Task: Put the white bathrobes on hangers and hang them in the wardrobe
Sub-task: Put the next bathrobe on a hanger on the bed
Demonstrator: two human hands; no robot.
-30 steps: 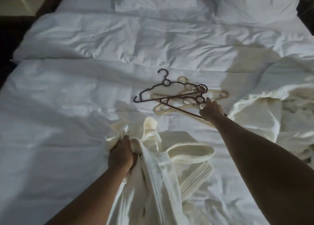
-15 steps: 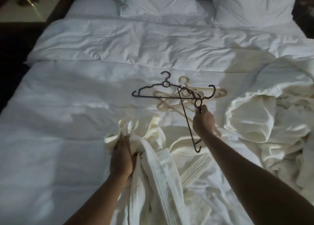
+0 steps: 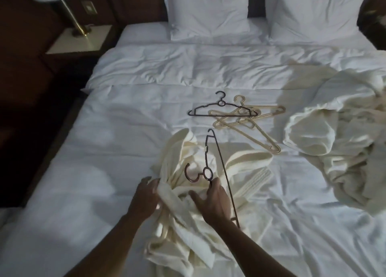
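Observation:
A cream-white bathrobe (image 3: 183, 220) lies bunched on the bed in front of me. My left hand (image 3: 145, 197) grips its fabric at the left. My right hand (image 3: 213, 201) holds a dark hanger (image 3: 211, 159) by its neck, over the robe, hook pointing left. Another dark hanger (image 3: 221, 110) and a few beige hangers (image 3: 248, 120) lie further up the bed. A second bathrobe (image 3: 342, 147) is heaped at the right.
The white bed (image 3: 125, 134) fills the view, with two pillows (image 3: 205, 9) at the headboard. A nightstand (image 3: 79, 40) with a brass lamp (image 3: 71, 15) stands at the far left. The floor beside the bed is dark.
My right hand has lifted one dark hanger off the pile and brought it back over the robe. My left hand stays on the robe. The view has tilted up.

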